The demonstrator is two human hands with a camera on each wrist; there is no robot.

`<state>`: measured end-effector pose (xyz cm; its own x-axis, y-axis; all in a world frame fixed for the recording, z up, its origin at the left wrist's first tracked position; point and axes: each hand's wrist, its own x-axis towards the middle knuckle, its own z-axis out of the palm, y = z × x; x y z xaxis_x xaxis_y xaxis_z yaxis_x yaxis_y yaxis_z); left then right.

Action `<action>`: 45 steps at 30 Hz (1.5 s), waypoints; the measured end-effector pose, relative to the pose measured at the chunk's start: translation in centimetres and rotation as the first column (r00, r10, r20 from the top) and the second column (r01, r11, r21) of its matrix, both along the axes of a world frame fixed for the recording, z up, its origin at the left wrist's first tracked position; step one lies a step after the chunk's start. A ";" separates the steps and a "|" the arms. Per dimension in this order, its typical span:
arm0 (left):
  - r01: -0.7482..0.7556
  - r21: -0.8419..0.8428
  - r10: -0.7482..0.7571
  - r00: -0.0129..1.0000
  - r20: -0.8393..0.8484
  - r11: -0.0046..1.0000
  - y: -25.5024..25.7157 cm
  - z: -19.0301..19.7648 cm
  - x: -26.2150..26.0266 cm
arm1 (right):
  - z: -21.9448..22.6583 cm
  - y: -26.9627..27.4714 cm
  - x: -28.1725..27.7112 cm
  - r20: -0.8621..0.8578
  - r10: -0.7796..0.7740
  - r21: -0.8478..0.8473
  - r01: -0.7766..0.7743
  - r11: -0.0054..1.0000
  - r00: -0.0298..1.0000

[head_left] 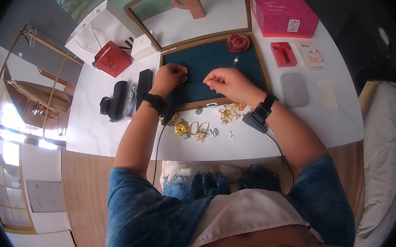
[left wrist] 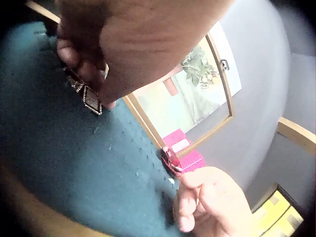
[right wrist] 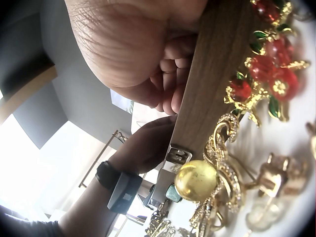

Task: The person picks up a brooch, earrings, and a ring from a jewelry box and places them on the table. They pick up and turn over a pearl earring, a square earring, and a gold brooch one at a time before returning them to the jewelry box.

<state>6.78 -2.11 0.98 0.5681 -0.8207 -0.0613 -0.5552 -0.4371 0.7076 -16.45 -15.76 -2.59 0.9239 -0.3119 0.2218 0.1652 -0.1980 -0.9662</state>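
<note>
My left hand (head_left: 169,78) is over the left part of a shallow wooden display box lined with dark green cloth (head_left: 195,93). Its fingertips pinch a jewellery piece (left wrist: 92,100) with a lozenge-shaped drop edged in small beads; the upper part is hidden by the fingers. To the right, my right hand (head_left: 230,84) hovers over the same cloth with loosely curled fingers and nothing visible in them. A red flower-shaped ornament (head_left: 238,43) and a small white pearl (head_left: 236,61) sit on the lining beyond the right hand.
Along the box's front edge lie gold flower brooches (head_left: 227,113), a yellow-beaded piece (right wrist: 196,180) and red-beaded jewellery (right wrist: 274,66). The glazed lid (head_left: 189,16) stands raised behind. Left are dark cases (head_left: 118,100) and paper bags (head_left: 112,58); right, a pink box (head_left: 284,11) and red box (head_left: 284,54).
</note>
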 end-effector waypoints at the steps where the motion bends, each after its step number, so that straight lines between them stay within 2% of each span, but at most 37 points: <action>1: 0.000 0.016 0.000 1.000 0.023 1.000 -0.2 0.0 0.1 | 0.0 0.0 0.0 0.002 0.000 0.000 0.000 1.000 1.000; 11: -0.027 0.010 0.026 0.999 0.042 1.000 -0.4 0.2 -0.1 | 0.0 0.0 0.0 -0.008 -0.008 -0.032 0.008 0.999 1.000; 17: 0.065 -0.066 -0.039 0.939 0.341 0.996 0.2 -0.4 -1.0 | -0.1 0.0 0.0 0.009 -0.003 -0.041 0.003 0.999 1.000; 20: 0.050 -0.054 -0.028 0.939 0.343 0.997 0.4 -0.2 -1.5 | -0.1 0.1 0.0 0.016 -0.004 -0.047 0.004 0.999 1.000; 23: 0.136 -0.089 -0.070 0.848 0.526 0.987 0.9 -0.9 -1.8 | 0.0 0.1 0.0 0.007 -0.006 -0.047 0.006 0.999 1.000; 29: 0.141 -0.061 -0.073 0.782 0.619 0.988 2.6 0.1 -4.2 | 0.0 0.1 0.0 0.013 -0.010 -0.057 0.010 0.998 1.000; 32: 0.077 -0.160 0.029 0.818 0.575 0.984 3.9 1.0 -5.5 | 0.1 0.1 -0.1 0.016 -0.014 -0.066 0.015 0.998 1.000; 35: 0.073 -0.215 0.075 0.792 0.606 0.974 5.6 0.4 -5.1 | 0.2 0.2 0.0 0.012 -0.016 -0.069 0.017 0.997 1.000; 41: 0.087 -0.238 0.065 0.822 0.565 0.967 8.7 2.0 -6.8 | 0.0 0.1 -0.1 0.012 -0.018 -0.069 0.019 0.997 1.000; 44: 0.075 -0.239 0.027 0.917 0.398 0.968 10.7 3.5 -8.6 | 0.1 0.3 -0.2 0.006 -0.017 -0.059 0.017 0.998 1.000; 45: 0.118 -0.207 -0.034 0.930 0.366 0.971 11.5 3.9 -9.1 | 0.3 0.3 -0.3 0.004 -0.016 -0.062 0.016 0.998 1.000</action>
<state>-2.36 9.42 4.88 0.4531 -0.8310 0.3226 -0.8143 -0.2386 0.5292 -16.73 -15.44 -2.28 0.9180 -0.3121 0.2445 0.1648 -0.2606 -0.9513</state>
